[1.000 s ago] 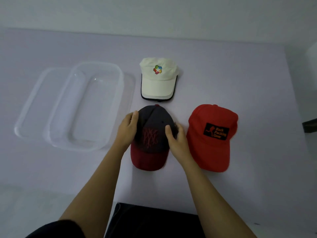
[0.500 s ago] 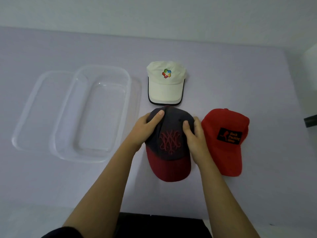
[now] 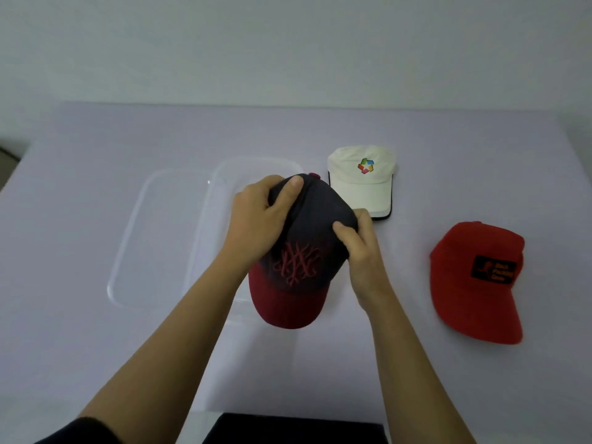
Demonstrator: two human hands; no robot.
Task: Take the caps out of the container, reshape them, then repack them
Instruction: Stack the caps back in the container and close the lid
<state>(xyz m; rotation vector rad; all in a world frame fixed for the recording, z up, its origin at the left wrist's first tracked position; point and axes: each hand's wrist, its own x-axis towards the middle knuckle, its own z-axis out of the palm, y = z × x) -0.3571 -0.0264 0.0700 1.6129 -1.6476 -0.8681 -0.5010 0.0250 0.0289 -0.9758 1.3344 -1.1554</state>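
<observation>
On our pale lilac table (image 3: pixel 96 315), our left hand (image 3: pixel 256 219) and right hand (image 3: pixel 362 251) clasp a navy, maroon-brimmed cap (image 3: pixel 307 251) above the clear plastic container (image 3: pixel 205 232).

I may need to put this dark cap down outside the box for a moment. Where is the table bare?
Bare table lies near you, below the dark cap; more between that cap and the red cap, and beyond the white cap. It is crowded where the right hand meets the white cap's brim. The clear container and lid fill the left.
</observation>
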